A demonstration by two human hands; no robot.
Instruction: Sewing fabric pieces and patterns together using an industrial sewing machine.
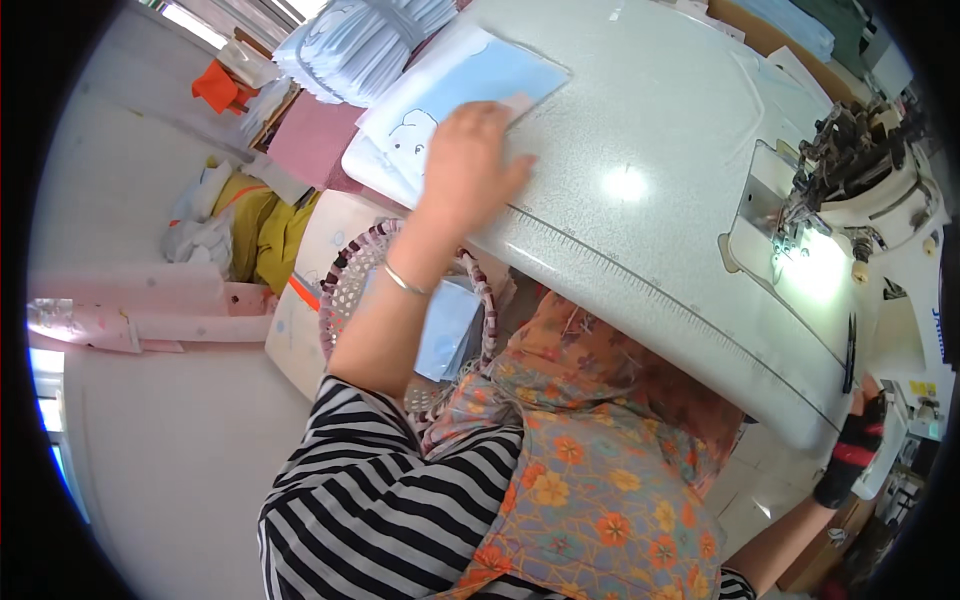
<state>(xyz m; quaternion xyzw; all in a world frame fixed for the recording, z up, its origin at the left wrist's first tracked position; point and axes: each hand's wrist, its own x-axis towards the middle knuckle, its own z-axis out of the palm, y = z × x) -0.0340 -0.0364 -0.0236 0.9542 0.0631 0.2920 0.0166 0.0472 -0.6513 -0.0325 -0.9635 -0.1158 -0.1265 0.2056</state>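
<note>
Our left hand lies spread, palm down, on the blue cloth pieces at the table's far left; our right hand, gloved, curls at the near right edge, grip unclear; nothing yet lies under the sewing machine, so stitching seems still ahead.

A white sewing table fills the middle of the frame, with a sewing machine at the right edge. A woven basket sits left of centre below the table edge. Yellow cloth lies at left, pink fabric lower left, an orange item upper left, and a white bundle at the top.
</note>
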